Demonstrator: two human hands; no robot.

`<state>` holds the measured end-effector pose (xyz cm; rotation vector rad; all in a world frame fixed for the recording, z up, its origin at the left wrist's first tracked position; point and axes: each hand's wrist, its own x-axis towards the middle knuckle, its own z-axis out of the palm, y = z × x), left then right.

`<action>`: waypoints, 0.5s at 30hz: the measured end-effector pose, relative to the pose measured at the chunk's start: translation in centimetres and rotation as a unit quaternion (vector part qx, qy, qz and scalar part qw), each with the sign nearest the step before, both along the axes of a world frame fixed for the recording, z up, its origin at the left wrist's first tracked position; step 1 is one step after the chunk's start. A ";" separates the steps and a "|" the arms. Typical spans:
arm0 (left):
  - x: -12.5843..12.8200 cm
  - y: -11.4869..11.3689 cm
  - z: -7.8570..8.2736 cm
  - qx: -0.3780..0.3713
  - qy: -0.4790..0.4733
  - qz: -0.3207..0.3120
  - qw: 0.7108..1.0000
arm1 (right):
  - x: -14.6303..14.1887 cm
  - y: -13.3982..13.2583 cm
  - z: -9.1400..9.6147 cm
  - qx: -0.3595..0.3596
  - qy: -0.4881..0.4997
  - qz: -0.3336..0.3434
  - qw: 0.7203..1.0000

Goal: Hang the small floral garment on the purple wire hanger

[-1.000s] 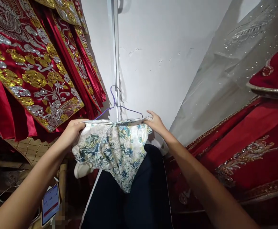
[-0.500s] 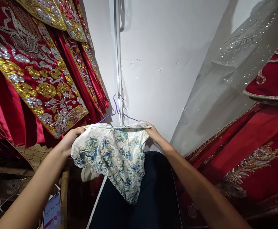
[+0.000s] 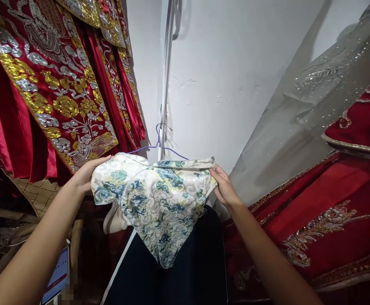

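A white garment with a blue, green and yellow floral pattern [image 3: 165, 199], which looks like a short-sleeved top with thin piping, hangs in front of my lap. Its lower part tapers to a point over my dark trousers [image 3: 185, 271]. A thin purple hanger [image 3: 158, 144] rises from behind its upper edge. My left hand [image 3: 87, 173] grips the garment's left side near the shoulder, partly hidden behind the cloth. At the right, my right hand [image 3: 224, 184] pinches the upper corner, thumb and fingers closed on the fabric.
Red garments with gold and silver embroidery [image 3: 60, 93] hang at the left. More red beaded clothing [image 3: 318, 224] and a sheer sparkling grey fabric [image 3: 286, 110] fill the right. A white wall [image 3: 223, 55] with a metal pole [image 3: 165, 63] stands ahead. A phone [image 3: 56, 275] lies lower left.
My right hand has moved right and now pinches the upper corner from the front. The garment is spread wider and flatter, and its right side is pulled outward.
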<state>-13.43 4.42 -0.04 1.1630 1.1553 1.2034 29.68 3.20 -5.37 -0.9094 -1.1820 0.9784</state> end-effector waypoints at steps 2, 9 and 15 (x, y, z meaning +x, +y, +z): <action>-0.9 -0.1 -0.1 -0.006 0.012 -0.024 1.000 | -1.0 0.1 0.0 0.003 0.014 -0.002 1.000; -0.5 -0.3 -1.2 0.219 0.339 -0.016 0.915 | -0.3 -0.3 0.0 -0.008 0.041 -0.022 0.999; 2.5 0.2 -2.0 0.269 0.411 0.016 0.871 | 1.7 -1.8 -0.3 0.015 -0.018 -0.049 0.998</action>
